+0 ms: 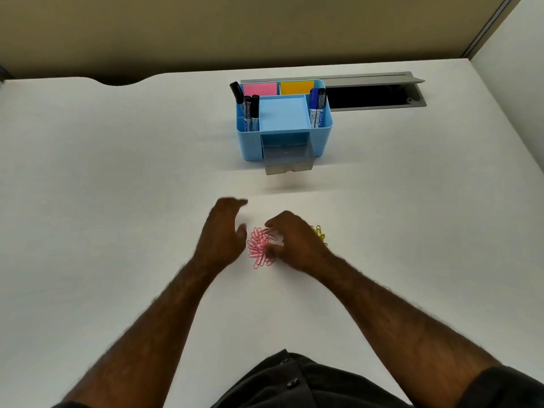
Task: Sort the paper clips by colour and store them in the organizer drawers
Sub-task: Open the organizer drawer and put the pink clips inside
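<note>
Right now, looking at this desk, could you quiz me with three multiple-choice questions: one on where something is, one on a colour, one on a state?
1. Where do the yellow paper clips lie?
A. Beside the right hand, on its far-right side
B. Inside the drawer
C. Left of the left hand

2. What colour are the paper clips between the two hands?
A. Green
B. Pink
C. Blue

3. What state is the clear drawer of the blue organizer in?
A. Pushed shut
B. Taken out and on the desk
C. Pulled open

Answers: 1 A, the yellow clips peek out just past the right hand. 2 B, a pink heap lies between the left hand and the right. 3 C, the drawer juts out from the organizer's front and looks empty.
</note>
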Demonstrator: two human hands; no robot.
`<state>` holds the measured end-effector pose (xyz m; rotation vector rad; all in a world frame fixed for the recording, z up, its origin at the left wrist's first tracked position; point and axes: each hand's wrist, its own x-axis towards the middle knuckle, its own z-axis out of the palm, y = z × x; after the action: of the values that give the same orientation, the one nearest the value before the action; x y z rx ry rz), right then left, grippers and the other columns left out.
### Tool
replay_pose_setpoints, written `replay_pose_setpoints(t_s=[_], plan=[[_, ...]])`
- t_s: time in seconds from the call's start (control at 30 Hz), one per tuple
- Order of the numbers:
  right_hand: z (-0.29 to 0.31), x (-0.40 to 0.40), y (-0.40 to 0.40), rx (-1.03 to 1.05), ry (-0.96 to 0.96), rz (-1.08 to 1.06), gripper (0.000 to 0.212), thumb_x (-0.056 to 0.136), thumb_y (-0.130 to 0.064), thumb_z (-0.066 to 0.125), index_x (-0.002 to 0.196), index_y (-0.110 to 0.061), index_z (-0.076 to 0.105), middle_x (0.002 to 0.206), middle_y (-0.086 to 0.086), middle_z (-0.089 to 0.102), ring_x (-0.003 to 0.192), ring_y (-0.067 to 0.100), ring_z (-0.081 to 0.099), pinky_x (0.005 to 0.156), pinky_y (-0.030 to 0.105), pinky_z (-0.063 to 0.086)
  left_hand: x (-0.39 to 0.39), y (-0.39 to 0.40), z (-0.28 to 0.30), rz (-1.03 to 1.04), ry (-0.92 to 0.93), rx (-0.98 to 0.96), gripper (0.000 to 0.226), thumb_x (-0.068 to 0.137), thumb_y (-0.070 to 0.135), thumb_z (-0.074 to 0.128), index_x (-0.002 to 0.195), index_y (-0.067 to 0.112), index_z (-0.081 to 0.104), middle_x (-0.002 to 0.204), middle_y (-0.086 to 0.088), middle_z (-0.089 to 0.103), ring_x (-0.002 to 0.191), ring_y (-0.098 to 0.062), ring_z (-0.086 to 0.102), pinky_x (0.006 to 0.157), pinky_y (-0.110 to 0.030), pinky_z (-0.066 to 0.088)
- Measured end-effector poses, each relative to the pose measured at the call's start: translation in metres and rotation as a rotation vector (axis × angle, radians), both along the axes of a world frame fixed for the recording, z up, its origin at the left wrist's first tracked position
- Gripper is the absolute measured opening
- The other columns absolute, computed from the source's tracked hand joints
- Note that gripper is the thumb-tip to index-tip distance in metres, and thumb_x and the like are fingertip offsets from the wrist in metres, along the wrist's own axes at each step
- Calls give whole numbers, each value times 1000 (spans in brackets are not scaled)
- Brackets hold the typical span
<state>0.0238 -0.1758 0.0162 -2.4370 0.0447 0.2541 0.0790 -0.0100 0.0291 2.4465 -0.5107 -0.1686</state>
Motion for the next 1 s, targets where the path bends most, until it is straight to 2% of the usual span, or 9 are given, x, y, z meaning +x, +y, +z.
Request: replay_pose_setpoints(t_s=[0.07,0.13,0.23,0.33,0.47,0.6,0.8,0.9,1.0], plan=[[-4,-7,5,-64,-2,88,59,75,-26,75,127,-12,50,127,9,50,116,25,45,97,34,39,-19,8,-6,-36,81,13,51,77,12,72,125,10,54,120,-12,53,95,-22,59,83,-30,52],[-7,-11,10,-143,-44,160,59,78,-18,72,131,-12,46,132,10,46,119,28,41,97,38,40,-37,11,-9,-33,166,55,55,73,21,77,123,10,55,113,-9,52,85,-16,56,75,-23,47],[-10,-11,10,-227,-74,252,62,79,-1,63,135,-14,41,139,11,41,124,30,37,98,42,44,-55,5,-14,40,236,83,58,70,33,78,120,14,56,111,-5,50,90,-20,57,80,-30,51],[-7,-10,11,-242,-85,291,55,81,-3,59,133,-17,44,135,10,44,122,28,39,95,43,46,-65,-7,-15,84,190,99,51,74,38,72,118,18,55,109,-5,48,96,-22,55,81,-32,50],[-10,-10,9,-261,-117,279,35,85,-10,57,120,-15,53,112,12,51,101,27,48,75,45,52,-66,-14,-17,100,137,124,40,82,31,65,116,13,55,113,-7,48,100,-23,53,80,-31,46],[-11,-12,9,-275,-122,287,16,85,-12,54,100,-7,57,96,14,52,85,30,51,63,40,46,-63,-13,-18,84,106,126,32,88,25,59,117,13,56,115,-8,50,102,-24,52,83,-33,47],[-5,-19,16,-219,-66,219,13,81,-9,55,93,-5,58,92,15,57,86,31,52,63,38,36,-58,-10,-13,-16,63,194,21,92,24,51,103,14,65,106,-7,54,94,-24,53,75,-35,49],[-2,-19,17,-232,-21,208,17,76,-9,60,92,-6,56,91,15,58,87,32,52,63,38,35,-55,-9,-14,-64,25,281,20,91,18,50,103,12,65,106,-9,56,90,-25,56,74,-35,49],[-2,-19,14,-238,-15,209,15,76,-10,61,89,-6,55,89,15,59,84,31,52,63,40,39,-54,-8,-15,-124,-25,376,19,88,10,48,98,8,64,102,-12,57,87,-28,56,67,-33,41]])
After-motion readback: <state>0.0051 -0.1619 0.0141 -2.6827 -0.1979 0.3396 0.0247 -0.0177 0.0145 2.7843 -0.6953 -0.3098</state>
